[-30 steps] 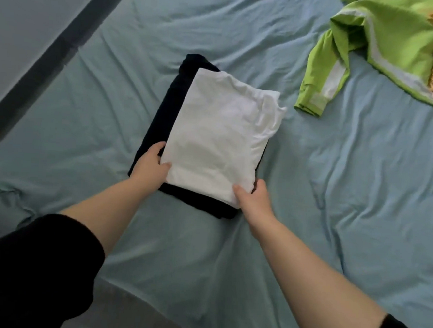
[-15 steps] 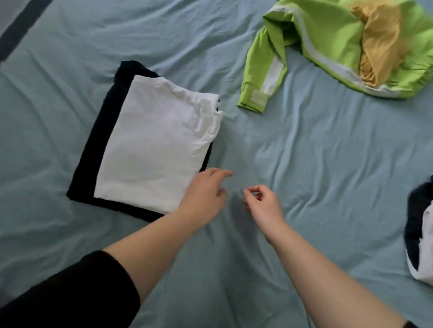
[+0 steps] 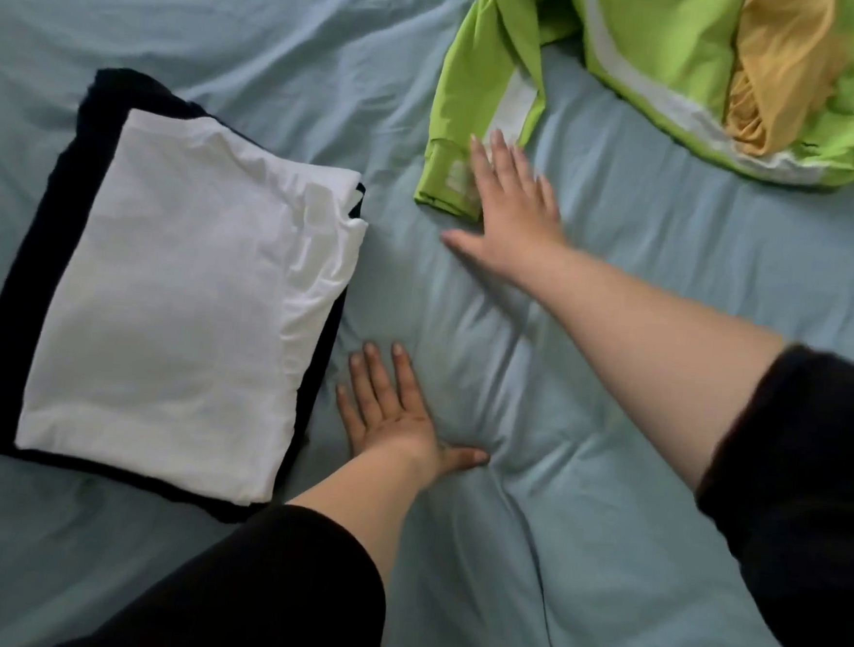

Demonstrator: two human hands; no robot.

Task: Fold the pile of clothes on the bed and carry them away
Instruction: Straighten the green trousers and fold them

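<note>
The left hand (image 3: 388, 416) lies flat and open on the bed (image 3: 607, 462) beside the folded white shirt (image 3: 188, 306), and the right hand (image 3: 513, 213), fingers spread at the cuff (image 3: 445, 183) of the green jacket (image 3: 660, 61), should pinch it and draw the jacket flat.

Bed (image 3: 604, 512) fills the view, its pale blue sheet (image 3: 283, 35) wrinkled all over. Folded black garment (image 3: 30, 265) lies flat on the sheet at 9 o'clock. Lime green jacket (image 3: 661, 46) with a white stripe lies crumpled at 1 o'clock, one sleeve (image 3: 476, 99) trailing toward centre with its cuff on the sheet. Left hand (image 3: 388, 411) lies flat on the sheet at 6 o'clock, fingers straight, just beside the black garment.
</note>
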